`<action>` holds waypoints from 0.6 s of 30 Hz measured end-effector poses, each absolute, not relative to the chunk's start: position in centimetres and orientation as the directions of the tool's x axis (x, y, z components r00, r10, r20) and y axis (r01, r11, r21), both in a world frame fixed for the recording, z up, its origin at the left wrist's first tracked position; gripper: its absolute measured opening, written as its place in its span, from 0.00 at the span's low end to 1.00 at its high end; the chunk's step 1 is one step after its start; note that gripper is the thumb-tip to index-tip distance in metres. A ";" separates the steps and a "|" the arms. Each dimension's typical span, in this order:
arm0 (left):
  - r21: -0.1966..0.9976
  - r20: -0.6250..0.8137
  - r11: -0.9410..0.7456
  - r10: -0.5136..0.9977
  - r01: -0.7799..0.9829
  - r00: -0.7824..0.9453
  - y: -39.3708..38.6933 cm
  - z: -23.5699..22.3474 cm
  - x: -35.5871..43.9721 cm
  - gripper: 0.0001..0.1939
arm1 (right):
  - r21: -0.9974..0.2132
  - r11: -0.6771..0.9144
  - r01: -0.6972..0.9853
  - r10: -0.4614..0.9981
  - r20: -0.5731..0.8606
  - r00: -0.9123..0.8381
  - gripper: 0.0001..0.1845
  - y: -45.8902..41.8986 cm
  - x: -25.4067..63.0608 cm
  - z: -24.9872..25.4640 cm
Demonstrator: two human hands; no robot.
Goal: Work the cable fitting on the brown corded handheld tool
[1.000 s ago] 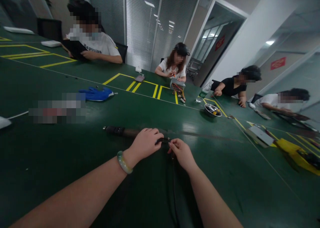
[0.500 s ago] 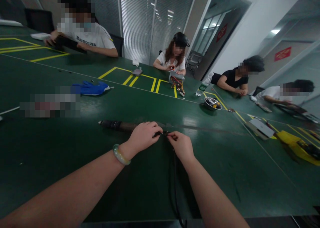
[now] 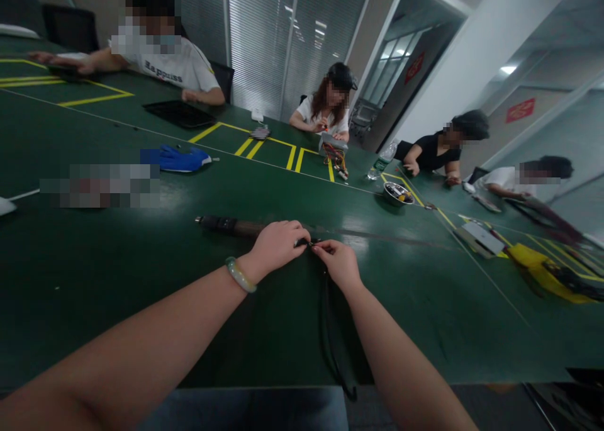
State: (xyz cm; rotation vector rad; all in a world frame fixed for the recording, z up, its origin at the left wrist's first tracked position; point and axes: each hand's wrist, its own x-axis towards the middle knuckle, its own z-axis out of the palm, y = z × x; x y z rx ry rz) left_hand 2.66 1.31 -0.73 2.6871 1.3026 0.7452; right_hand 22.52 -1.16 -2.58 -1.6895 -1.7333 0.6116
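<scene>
A long dark electric screwdriver (image 3: 243, 228) lies on the green table, its narrow metal tip pointing left. My left hand (image 3: 278, 245) is closed over its rear part, so that end is mostly hidden. Just to the right, my right hand (image 3: 338, 264) pinches the end of a black cable (image 3: 329, 318) against the back of the tool. The connector between my fingertips is too small to make out fully. From there the cable runs down across the table and hangs over its near edge.
A blue glove (image 3: 182, 159) lies beyond the screwdriver on the left. Further back are a black tray (image 3: 179, 113), a plastic bottle (image 3: 381, 162), a metal bowl (image 3: 399, 194) of small parts and a yellow bag (image 3: 542, 268). Several people sit along the far side.
My view has shifted slightly; both hands stay together at the tool's rear end. Across the table, a person has set the black tray down and reaches to the left.
</scene>
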 end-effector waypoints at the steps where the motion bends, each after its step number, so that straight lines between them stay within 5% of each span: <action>1: 0.258 0.396 -0.642 0.752 0.722 0.527 1.3 -0.8 2.6 0.09 | -0.717 0.066 0.694 0.993 0.117 0.027 0.11 -1.2 22.4 -2.6; 18: 0.243 0.450 -0.645 0.737 0.725 0.504 0.9 -0.7 2.5 0.08 | -0.684 0.039 0.728 0.987 0.142 0.081 0.09 -1.8 21.3 -2.4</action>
